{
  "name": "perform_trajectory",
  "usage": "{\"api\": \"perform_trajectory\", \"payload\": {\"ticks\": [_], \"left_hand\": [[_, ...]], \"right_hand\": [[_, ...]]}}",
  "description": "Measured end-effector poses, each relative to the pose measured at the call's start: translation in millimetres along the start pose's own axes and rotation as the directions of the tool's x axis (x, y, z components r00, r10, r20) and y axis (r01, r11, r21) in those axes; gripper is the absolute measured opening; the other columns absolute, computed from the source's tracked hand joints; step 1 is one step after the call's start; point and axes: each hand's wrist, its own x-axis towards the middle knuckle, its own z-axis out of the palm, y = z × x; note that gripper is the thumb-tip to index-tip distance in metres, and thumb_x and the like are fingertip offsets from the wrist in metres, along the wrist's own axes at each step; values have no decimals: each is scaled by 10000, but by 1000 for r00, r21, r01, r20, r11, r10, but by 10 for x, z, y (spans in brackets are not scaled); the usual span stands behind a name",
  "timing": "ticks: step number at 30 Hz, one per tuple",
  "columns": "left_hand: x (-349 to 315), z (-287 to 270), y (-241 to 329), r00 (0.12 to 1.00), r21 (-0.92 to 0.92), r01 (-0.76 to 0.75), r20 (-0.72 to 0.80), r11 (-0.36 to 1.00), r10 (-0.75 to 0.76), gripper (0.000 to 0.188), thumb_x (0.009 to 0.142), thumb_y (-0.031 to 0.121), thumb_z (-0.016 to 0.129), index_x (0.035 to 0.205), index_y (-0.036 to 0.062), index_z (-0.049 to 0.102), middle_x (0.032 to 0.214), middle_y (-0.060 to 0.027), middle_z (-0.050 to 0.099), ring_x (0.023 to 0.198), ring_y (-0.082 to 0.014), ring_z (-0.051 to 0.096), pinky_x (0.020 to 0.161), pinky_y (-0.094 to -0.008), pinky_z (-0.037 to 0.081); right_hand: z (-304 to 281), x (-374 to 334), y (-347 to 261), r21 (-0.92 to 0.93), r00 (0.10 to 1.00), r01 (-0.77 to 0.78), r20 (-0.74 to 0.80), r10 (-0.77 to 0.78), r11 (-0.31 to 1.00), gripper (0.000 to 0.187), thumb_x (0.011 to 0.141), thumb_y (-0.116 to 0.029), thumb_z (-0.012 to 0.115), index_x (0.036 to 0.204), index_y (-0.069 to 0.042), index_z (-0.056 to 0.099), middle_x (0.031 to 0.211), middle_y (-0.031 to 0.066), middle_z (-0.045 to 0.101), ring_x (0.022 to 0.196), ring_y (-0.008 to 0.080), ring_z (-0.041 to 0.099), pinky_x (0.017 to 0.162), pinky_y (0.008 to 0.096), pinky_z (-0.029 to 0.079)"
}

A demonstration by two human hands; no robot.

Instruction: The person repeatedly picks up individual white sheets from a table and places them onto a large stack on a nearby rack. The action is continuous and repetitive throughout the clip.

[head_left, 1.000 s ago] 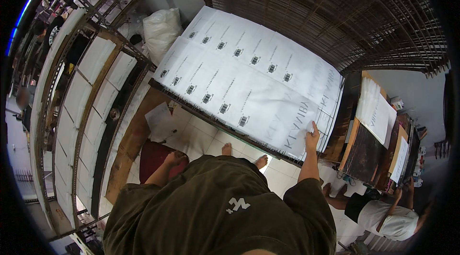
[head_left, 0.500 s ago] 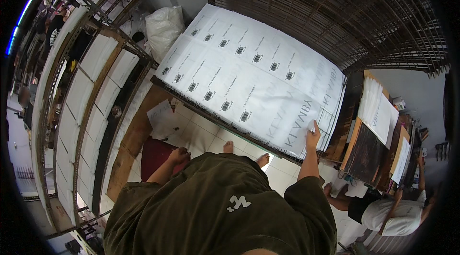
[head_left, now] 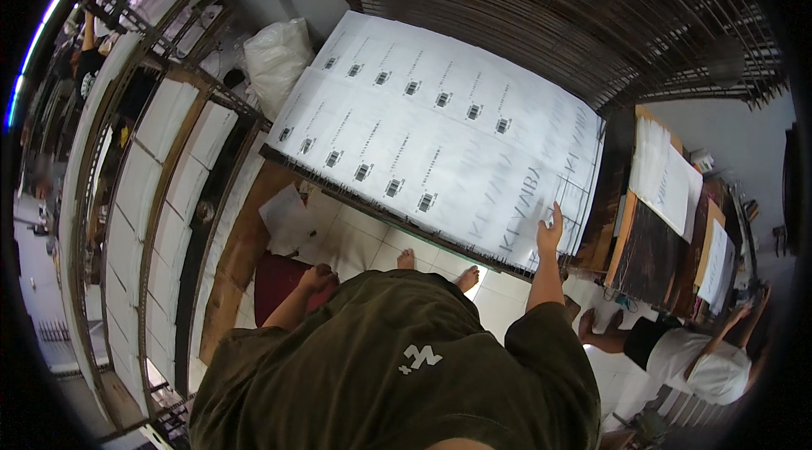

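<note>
Head view: with my right hand at the near right corner of the wire rack and my left hand short of it, both grips unreadable, the printed sheet on that rack could crease if I tug unevenly.

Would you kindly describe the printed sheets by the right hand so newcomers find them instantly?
Beside the big dark racks lies one flat rack. The printed sheets atop it, by the right hand, alone bear rows of small dark blocks.
</note>
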Motion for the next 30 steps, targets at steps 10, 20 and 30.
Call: {"api": "perform_trajectory", "payload": {"ticks": [10, 20, 30], "left_hand": [[821, 556, -281, 984, -47, 114, 146, 992, -106, 623, 737, 487, 617, 1171, 53, 507, 1004, -175, 625, 969, -297, 591, 848, -372, 452], [924, 720, 1138, 964, 81, -232, 154, 969, 218, 524, 780, 432, 596, 1111, 28, 562, 1002, -187, 622, 923, -320, 597, 800, -393, 470], [671, 933, 1994, 938, 217, -341, 136, 915, 318, 524, 763, 428, 620, 1091, 23, 564, 918, -162, 638, 822, -255, 622, 727, -355, 486]], "right_hand": [[-574, -536, 407, -27, 973, -126, -200, 118, 992, 451, 735, 2, 555, 1182, -50, 518, 1024, 107, 582, 861, 180, 567, 752, 286, 453], [-2007, -526, 754, 402, 750, -224, -511, 420, 888, 371, 789, -27, 558, 1155, -12, 496, 806, 49, 547, 683, 118, 536, 596, 233, 446], [-3079, 340, 669, 765, 625, -79, -462, 629, 640, 633, 782, -234, 650, 1313, -149, 316, 1248, 58, 472, 1062, 194, 508, 802, 416, 411]]}}
